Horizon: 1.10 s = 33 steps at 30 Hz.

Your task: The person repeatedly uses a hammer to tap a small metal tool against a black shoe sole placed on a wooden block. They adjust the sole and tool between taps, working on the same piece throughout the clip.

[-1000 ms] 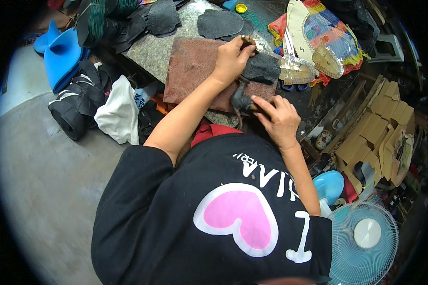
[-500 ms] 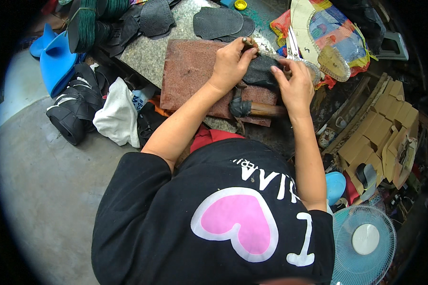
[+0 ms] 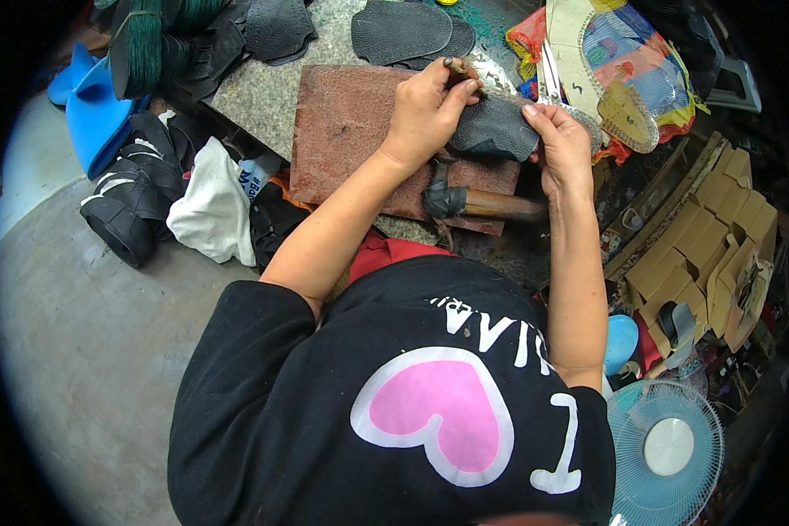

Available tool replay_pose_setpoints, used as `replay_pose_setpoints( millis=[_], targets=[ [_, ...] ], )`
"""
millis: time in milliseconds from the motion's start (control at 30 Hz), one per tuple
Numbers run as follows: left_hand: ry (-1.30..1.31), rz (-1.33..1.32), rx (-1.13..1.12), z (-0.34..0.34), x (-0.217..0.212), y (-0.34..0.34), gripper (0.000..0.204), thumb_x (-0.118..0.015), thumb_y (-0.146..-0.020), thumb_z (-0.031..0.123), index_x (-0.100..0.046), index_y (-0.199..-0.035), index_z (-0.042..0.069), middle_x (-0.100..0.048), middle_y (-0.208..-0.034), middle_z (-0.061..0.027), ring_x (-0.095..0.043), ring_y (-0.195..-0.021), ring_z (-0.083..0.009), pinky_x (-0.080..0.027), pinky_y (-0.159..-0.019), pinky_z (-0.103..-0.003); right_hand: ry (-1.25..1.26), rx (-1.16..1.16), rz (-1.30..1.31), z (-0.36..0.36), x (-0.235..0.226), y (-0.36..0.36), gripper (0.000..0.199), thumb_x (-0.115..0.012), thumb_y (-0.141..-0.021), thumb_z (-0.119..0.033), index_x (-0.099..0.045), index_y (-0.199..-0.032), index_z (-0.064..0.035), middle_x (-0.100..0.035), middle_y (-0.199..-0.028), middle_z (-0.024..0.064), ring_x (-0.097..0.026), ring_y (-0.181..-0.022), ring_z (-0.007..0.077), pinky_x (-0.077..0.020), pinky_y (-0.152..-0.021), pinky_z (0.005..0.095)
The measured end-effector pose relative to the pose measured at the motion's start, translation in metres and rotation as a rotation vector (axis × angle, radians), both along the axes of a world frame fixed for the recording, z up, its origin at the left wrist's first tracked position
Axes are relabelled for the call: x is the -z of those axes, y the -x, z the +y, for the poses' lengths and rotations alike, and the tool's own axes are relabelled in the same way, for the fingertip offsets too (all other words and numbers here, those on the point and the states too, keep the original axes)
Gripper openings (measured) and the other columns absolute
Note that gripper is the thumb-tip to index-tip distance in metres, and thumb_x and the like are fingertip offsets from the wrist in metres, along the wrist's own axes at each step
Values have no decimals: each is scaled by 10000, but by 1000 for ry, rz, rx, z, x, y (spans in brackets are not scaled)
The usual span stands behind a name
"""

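Both my hands are over a reddish-brown board (image 3: 346, 131). My left hand (image 3: 422, 118) is closed around a short brown stick-shaped tool (image 3: 450, 66), its lower part hidden in the fingers. A black grained leather piece (image 3: 495, 130) stretches from beside the left thumb to my right hand (image 3: 561, 145). The right thumb and fingers pinch its right edge. Whether the left fingers grip the leather too, I cannot tell. Below the leather, a wooden-handled tool (image 3: 500, 205) with a black-wrapped end lies on the board.
Cut black leather pieces (image 3: 403, 31) lie on the stone slab (image 3: 263, 96) beyond. Scissors (image 3: 549, 70) and pale patterns (image 3: 629, 118) sit at right. Green thread spools (image 3: 140, 53) stand far left, near black footwear (image 3: 127, 206). A fan (image 3: 666, 447) and cardboard (image 3: 693, 237) are at right.
My right hand has shifted slightly right and rolled over, keeping its pinch on the leather. More of the leather's face now shows. My left hand stays nearly in place.
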<state>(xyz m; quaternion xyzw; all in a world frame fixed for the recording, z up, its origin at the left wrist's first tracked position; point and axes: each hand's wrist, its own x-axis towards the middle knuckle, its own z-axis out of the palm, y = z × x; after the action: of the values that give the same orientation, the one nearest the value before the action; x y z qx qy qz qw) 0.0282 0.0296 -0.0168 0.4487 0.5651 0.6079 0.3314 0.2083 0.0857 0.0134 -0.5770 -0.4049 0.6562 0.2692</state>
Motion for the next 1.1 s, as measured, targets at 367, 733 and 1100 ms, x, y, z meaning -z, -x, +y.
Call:
replay_pose_setpoints(
  millis=[367, 733, 1100],
  targets=[
    [-3, -116, 36, -4, -7, 1, 101, -588, -925, -3, -601, -1014, -50, -686, -921, -110, -691, -838, -150, -584, -731, -269, -473, -60, -16, -8, 9, 2, 97, -722, -869, -73, -668, -922, -12, -628, -828, -42, -550, -769, 38, -441, -713, 189],
    [-10, -166, -23, -4, -10, -2, 77, -587, -923, 2, -612, -983, -41, -687, -872, -90, -694, -783, -140, -584, -712, -261, -584, -123, -288, -8, 13, 6, 116, -739, -835, -78, -660, -873, -1, -636, -727, 2, -548, -659, 62, -462, -635, 228],
    [36, -148, 95, -7, -10, 3, 117, -555, -956, 1, -591, -1053, -53, -668, -981, -113, -676, -880, -163, -589, -781, -282, -656, -137, -388, -11, 7, 9, 128, -734, -827, -83, -640, -842, 2, -621, -688, 40, -547, -618, 95, -461, -601, 258]
  ],
)
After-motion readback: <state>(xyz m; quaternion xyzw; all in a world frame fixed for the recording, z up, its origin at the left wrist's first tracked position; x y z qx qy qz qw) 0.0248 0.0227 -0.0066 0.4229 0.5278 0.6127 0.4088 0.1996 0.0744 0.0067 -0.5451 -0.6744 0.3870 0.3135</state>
